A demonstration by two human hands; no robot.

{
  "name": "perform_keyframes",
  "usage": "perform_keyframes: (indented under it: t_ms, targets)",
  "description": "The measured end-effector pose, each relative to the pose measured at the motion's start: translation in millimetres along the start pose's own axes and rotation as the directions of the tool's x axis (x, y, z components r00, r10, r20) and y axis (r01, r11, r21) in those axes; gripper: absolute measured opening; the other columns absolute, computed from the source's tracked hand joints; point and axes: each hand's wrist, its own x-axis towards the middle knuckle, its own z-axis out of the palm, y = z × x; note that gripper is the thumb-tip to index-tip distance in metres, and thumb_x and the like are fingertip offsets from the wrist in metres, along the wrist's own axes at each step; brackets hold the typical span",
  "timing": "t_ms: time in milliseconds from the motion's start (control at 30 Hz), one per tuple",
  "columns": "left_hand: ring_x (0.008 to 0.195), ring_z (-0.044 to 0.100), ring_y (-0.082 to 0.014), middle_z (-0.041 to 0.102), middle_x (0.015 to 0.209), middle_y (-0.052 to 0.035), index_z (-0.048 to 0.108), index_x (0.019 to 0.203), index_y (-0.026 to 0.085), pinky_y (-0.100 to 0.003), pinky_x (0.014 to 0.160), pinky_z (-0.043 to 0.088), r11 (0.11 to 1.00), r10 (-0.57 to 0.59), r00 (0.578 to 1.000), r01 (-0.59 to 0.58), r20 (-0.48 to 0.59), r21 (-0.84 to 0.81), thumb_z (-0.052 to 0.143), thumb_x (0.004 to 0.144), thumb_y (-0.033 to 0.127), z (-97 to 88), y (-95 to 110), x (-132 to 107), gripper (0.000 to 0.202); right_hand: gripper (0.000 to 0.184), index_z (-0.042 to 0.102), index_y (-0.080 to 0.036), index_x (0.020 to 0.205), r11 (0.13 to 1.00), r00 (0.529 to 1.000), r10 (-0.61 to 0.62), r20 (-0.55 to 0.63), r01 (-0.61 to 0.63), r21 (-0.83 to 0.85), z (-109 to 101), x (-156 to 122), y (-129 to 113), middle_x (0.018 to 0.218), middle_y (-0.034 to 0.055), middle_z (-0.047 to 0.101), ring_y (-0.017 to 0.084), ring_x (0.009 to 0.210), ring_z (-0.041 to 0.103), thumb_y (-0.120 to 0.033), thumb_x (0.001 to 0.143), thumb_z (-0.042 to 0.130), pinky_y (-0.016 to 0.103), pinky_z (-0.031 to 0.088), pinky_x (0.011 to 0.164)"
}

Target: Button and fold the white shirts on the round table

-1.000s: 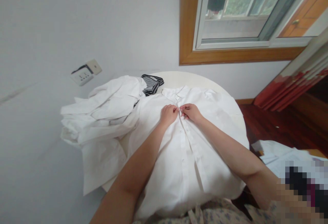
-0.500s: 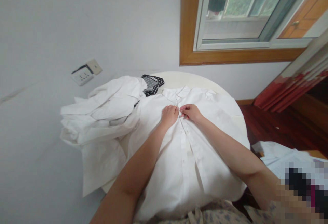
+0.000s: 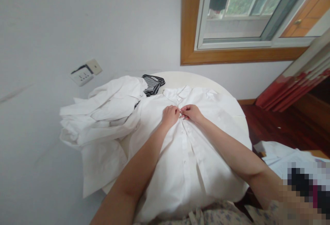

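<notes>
A white button-up shirt (image 3: 188, 163) lies spread front-up over a round white table (image 3: 185, 79), collar toward the wall. My left hand (image 3: 170, 115) and my right hand (image 3: 191, 112) meet at the shirt's front placket just below the collar. Both hands are closed in a pinch on the placket edges, fingertips almost touching each other. Whatever sits between the fingertips is too small to make out. Buttons run down the placket toward me.
A heap of white garments (image 3: 100, 122) hangs off the table's left side, with a black striped cloth (image 3: 152, 83) behind it. A wall socket (image 3: 83, 76) is on the left wall. A wood-framed window (image 3: 232, 22) and a red curtain (image 3: 296, 80) stand to the right.
Both hands stay pinched at the same spot on the placket; only small finger shifts show. The shirt has not moved.
</notes>
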Motion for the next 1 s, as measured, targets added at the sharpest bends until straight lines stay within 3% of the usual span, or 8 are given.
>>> perform_keyframes:
  t_ms: [367,500,733,1000]
  targets:
    - [0.098,0.058,-0.0217,0.066,0.099,-0.0078,0.064,0.092,0.019,-0.035,0.090,0.041,1.000,0.014,1.000,-0.015,-0.016,-0.018,0.042,0.093,0.021,5.1,-2.6,1.0,0.022,0.009,0.062,-0.012,0.075,0.999,0.993,0.008,0.119,-0.013,0.045,-9.5,1.7,0.6,0.053,-0.0016,0.063,0.009,0.047,0.062,-0.004,0.078,0.064,0.013,0.050,0.043]
    - [0.099,0.057,-0.0222,0.065,0.100,-0.0086,0.063,0.091,0.019,-0.036,0.091,0.041,0.999,0.023,0.999,-0.024,-0.025,-0.027,0.041,0.093,0.021,5.6,-3.0,0.2,0.023,0.012,0.060,-0.014,0.073,0.999,0.996,0.011,0.091,-0.015,0.045,-9.2,2.9,1.5,0.051,-0.0027,0.062,0.009,0.048,0.063,-0.006,0.082,0.059,0.014,0.051,0.044]
    - [0.097,0.058,-0.0215,0.066,0.097,-0.0079,0.064,0.091,0.019,-0.035,0.089,0.042,0.998,0.050,0.998,-0.051,-0.030,-0.034,0.042,0.093,0.020,3.5,-4.8,-0.4,0.022,0.011,0.057,-0.015,0.075,1.000,0.995,0.000,0.098,0.003,-0.030,-4.4,4.7,3.9,0.050,-0.0039,0.059,0.010,0.048,0.062,-0.008,0.081,0.062,0.016,0.051,0.043]
    - [0.089,0.060,-0.0202,0.068,0.089,-0.0062,0.066,0.085,0.019,-0.032,0.083,0.043,0.995,0.076,0.995,-0.079,-0.063,-0.054,0.044,0.091,0.021,3.1,-7.5,-0.4,0.023,0.007,0.054,-0.017,0.082,0.973,0.992,-0.103,0.069,0.115,-0.200,-1.7,11.9,18.3,0.051,-0.0054,0.056,0.012,0.046,0.062,-0.012,0.084,0.058,0.017,0.046,0.039]
